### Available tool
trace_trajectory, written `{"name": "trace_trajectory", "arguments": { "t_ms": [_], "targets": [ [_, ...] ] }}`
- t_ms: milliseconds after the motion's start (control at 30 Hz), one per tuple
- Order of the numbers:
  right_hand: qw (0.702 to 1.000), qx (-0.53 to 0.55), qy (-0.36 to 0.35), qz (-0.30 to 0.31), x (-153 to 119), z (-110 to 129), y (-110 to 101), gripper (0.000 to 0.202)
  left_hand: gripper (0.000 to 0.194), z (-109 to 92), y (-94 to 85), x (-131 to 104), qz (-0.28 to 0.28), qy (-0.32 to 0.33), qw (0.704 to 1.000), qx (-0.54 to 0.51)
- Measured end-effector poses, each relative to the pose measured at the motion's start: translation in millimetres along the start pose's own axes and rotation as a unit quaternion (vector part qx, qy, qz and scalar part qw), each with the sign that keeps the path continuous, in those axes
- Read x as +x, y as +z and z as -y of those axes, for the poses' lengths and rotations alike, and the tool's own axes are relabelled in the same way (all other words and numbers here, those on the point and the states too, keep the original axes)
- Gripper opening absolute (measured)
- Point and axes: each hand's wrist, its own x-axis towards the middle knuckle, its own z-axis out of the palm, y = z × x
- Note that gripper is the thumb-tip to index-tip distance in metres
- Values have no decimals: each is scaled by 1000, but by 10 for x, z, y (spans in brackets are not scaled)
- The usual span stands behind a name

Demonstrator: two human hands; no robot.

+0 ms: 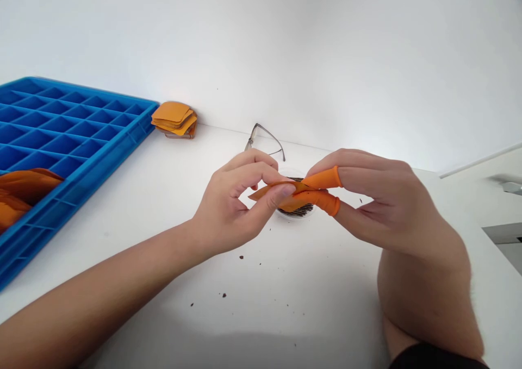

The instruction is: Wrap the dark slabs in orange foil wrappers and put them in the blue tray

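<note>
A small orange paper envelope (290, 202) is pinched between my two hands, its edge turned toward me. My left hand (234, 203) grips its left part between thumb and fingers. Orange finger cots (326, 178) cover the thumb and forefinger of my right hand (391, 200), which are closed on the envelope's right end. Whether anything is inside the envelope cannot be seen. Directly beneath, partly hidden by the hands and envelope, a clear round dish (294, 218) holds many thin dark pieces (304, 212).
A blue compartment tray (87, 176) lies at the left, with orange envelopes (26, 192) in its near part. Beside it stands a stack of orange envelopes (173, 118). Eyeglasses (278, 142) rest near the wall. Dark crumbs (224, 295) dot the white table (253, 314).
</note>
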Motion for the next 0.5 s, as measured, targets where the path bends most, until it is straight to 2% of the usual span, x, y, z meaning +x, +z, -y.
{"name": "trace_trajectory", "arguments": {
  "t_ms": [233, 500],
  "targets": [
    [1000, 10, 1, -5, 1, -17, 15, 20, 9, 30, -18, 2, 9, 31, 999, 30],
    [997, -41, 64, -14, -58, -14, 39, 24, 4, 14, 3, 26, -28, 66, 996, -49]
  ]
}}
